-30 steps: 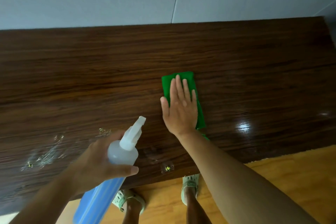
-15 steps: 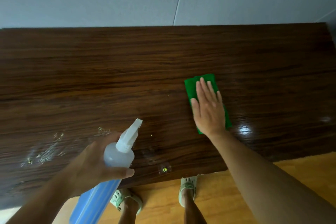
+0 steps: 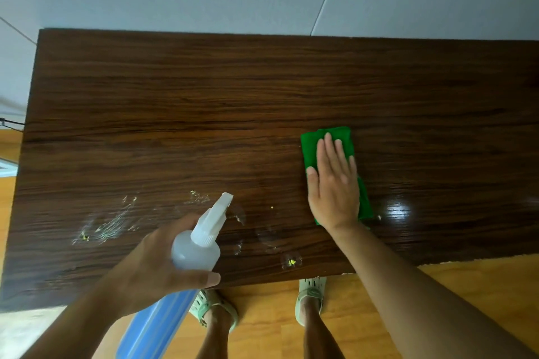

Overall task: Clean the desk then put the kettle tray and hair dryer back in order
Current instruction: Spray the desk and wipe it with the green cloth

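Dark wood-grain desk (image 3: 204, 102), glossy, wet streaks (image 3: 108, 224) lower left. Left hand (image 3: 157, 268) grips translucent spray bottle (image 3: 201, 239); right hand (image 3: 334, 183) presses flat on folded green cloth (image 3: 312, 143).

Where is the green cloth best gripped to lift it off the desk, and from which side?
Probably its far edge, pinched from above. The green cloth lies folded flat on the desk under the straight fingers of the right hand, so nothing stands up to grasp. Only its far edge and left border show free beyond the hand.
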Motion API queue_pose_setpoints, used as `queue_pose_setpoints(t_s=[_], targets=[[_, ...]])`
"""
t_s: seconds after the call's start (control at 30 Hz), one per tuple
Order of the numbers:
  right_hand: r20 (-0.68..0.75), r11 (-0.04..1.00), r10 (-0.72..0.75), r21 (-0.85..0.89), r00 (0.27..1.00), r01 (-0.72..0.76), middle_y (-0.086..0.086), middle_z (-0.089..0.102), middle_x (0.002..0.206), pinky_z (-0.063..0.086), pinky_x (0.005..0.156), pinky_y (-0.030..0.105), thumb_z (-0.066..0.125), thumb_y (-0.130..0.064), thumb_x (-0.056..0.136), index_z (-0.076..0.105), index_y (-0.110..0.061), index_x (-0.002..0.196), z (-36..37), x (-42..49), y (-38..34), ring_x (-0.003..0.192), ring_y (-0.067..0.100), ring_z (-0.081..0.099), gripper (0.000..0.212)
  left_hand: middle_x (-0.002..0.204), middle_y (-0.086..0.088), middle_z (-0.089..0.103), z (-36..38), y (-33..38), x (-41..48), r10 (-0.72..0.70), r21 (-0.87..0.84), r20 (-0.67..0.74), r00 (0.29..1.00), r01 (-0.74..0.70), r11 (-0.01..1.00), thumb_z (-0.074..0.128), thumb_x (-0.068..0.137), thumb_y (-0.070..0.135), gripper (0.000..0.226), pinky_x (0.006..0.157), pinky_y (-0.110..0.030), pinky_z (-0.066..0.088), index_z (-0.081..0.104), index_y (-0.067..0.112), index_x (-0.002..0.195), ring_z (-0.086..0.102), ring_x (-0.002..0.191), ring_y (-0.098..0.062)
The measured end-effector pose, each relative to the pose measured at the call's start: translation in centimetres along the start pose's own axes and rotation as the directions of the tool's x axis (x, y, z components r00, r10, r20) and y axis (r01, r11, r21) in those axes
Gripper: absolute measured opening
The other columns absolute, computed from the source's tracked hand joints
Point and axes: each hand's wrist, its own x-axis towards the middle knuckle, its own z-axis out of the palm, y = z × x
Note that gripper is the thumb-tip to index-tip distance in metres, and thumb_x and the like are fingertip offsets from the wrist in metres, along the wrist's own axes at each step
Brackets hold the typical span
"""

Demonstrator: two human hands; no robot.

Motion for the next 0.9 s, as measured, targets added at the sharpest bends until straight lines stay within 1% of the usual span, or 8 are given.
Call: queue_pose_setpoints(t_s=[0.1,0.17,0.27,0.37,0.6,0.73,0.83,0.9], targets=[[0.019,0.997,-0.077,0.007,0.997,0.077,0.004,0.02,0.167,0.013,0.126,0.046,0.02,-0.043,0.107,0.023,-0.014,0.159,1.1,-2.1,-3.2,0.156,0.021,0.013,0.06,0.118,0.019,0.066,-0.8,-0.6,-0.6,-0.025,-0.032,-0.006,1.0,0.024,0.999,0.089,0.064,0.053,0.085,0.086,-0.036,0.059,0.049,0.039,0.137,0.066,0.105,-0.007],[0.015,0.997,-0.077,-0.001,0.997,0.077,0.005,0.02,0.167,0.015,0.126,0.047,0.024,-0.043,0.106,0.024,-0.013,0.159,1.6,-3.1,-4.3,0.156,0.021,0.014,0.06,0.115,0.019,0.067,-1.5,-0.9,-1.4,0.006,-0.037,-0.029,1.0,-0.007,0.999,0.089,0.068,0.047,0.076,0.086,-0.035,0.059,0.052,0.039,0.134,0.066,0.104,-0.007],[0.019,0.997,-0.078,-0.017,0.997,0.079,0.004,0.019,0.168,0.016,0.126,0.047,0.025,-0.043,0.106,0.023,-0.013,0.159,1.8,-3.7,-4.8,0.156,0.021,0.013,0.061,0.109,0.017,0.069,-2.9,-0.4,-2.5,-0.01,-0.053,-0.07,0.998,0.006,0.999,0.089,0.072,0.036,0.062,0.087,-0.034,0.058,0.058,0.038,0.126,0.066,0.101,-0.007],[0.029,0.996,-0.093,-0.015,0.995,0.093,0.004,0.018,0.168,0.017,0.126,0.048,0.025,-0.043,0.106,0.023,-0.014,0.159,1.7,-4.0,-4.6,0.156,0.02,0.012,0.061,0.104,0.017,0.069,-4.1,-0.4,-3.6,-0.023,-0.075,-0.071,0.997,0.018,0.997,0.089,0.072,0.031,0.056,0.087,-0.031,0.056,0.061,0.037,0.12,0.065,0.099,-0.009],[0.038,0.991,-0.131,-0.027,0.991,0.132,0.002,0.019,0.168,0.018,0.126,0.049,0.025,-0.042,0.107,0.022,-0.015,0.159,1.4,-5.8,-2.5,0.156,0.02,0.013,0.059,0.103,0.016,0.069,-5.2,0.4,-5.4,-0.023,-0.009,-0.031,0.999,0.022,1.0,0.09,0.069,0.038,0.057,0.087,-0.034,0.056,0.061,0.037,0.118,0.065,0.098,-0.012],[0.002,0.998,-0.067,-0.015,0.998,0.067,0.003,0.021,0.167,0.022,0.124,0.053,0.024,-0.041,0.107,0.027,-0.015,0.159,1.1,-7.4,0.5,0.156,0.021,0.016,0.058,0.104,0.02,0.067,-4.9,1.5,-6.1,-0.055,-0.003,-0.024,0.998,0.055,0.998,0.091,0.063,0.044,0.064,0.086,-0.028,0.056,0.06,0.04,0.118,0.065,0.1,-0.009],[-0.02,1.0,-0.017,-0.016,1.0,0.017,0.004,0.022,0.167,0.022,0.124,0.053,0.022,-0.041,0.107,0.028,-0.014,0.158,0.7,-8.5,2.8,0.156,0.022,0.017,0.058,0.105,0.016,0.068,-4.1,2.3,-6.4,-0.099,0.012,-0.01,0.995,0.1,0.995,0.091,0.065,0.037,0.063,0.09,-0.033,0.055,0.061,0.036,0.12,0.065,0.1,-0.011],[-0.037,1.0,0.019,-0.015,0.999,-0.02,0.005,0.023,0.166,0.022,0.124,0.054,0.023,-0.04,0.107,0.028,-0.013,0.158,0.6,-9.3,3.7,0.155,0.023,0.018,0.058,0.105,0.014,0.068,-3.5,3.2,-6.5,-0.114,0.012,0.012,0.993,0.114,0.993,0.092,0.066,0.032,0.063,0.09,-0.033,0.055,0.062,0.034,0.121,0.065,0.1,-0.013]])
